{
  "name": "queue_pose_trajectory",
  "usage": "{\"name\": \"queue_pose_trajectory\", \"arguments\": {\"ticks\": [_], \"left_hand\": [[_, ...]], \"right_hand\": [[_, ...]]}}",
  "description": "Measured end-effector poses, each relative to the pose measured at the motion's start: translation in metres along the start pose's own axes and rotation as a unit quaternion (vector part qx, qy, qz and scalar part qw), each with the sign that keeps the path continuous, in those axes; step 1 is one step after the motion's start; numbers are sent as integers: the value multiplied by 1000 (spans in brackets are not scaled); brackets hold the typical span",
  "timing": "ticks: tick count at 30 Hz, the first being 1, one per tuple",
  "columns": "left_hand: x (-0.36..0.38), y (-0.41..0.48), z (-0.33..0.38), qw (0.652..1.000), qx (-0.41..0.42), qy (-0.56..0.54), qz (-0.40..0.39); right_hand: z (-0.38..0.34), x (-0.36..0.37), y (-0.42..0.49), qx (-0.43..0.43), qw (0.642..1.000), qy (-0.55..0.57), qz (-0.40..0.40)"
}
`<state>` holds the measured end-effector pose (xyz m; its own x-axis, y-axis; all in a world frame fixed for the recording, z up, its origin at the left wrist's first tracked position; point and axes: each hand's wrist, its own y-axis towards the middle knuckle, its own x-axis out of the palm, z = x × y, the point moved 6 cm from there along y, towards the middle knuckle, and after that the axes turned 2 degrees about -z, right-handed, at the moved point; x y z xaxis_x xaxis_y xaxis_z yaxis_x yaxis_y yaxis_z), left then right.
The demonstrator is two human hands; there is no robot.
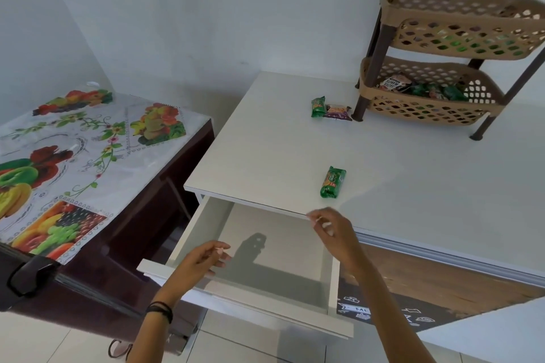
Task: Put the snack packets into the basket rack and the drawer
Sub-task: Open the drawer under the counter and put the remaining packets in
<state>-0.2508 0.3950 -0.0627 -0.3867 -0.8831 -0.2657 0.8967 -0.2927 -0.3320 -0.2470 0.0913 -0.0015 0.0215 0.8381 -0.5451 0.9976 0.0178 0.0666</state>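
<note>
A white drawer [188, 236] stands pulled out under the white desk top [265, 132], and I see nothing inside it. My left hand [203, 258] hovers over the drawer's front left with loosely curled fingers, holding nothing. My right hand [333, 230] hangs above the drawer's back right, near the desk edge, fingers relaxed. A green snack packet [332, 182] lies on the desk just beyond my right hand. Another green packet [318, 106] and a purple-orange packet [338, 112] lie beside the tan two-tier basket rack [436, 109], which holds several packets in both tiers.
A dark cabinet with a fruit-print cloth [88, 150] stands to the left of the desk. A black device [29, 277] sits at its front corner. A dark printed mat [383, 309] lies on the wood floor to the right of the drawer.
</note>
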Motion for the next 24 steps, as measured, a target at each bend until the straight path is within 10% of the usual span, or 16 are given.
{"name": "queue_pose_trajectory", "arguments": {"ticks": [6, 14, 24], "left_hand": [[8, 31, 28, 998, 63, 5, 8], [43, 107, 108, 984, 174, 26, 5], [85, 245, 191, 970, 222, 86, 38]], "right_hand": [[25, -22, 37, 51, 980, -68, 181], [57, -15, 79, 163, 971, -109, 136], [80, -10, 106, 45, 974, -205, 84]]}}
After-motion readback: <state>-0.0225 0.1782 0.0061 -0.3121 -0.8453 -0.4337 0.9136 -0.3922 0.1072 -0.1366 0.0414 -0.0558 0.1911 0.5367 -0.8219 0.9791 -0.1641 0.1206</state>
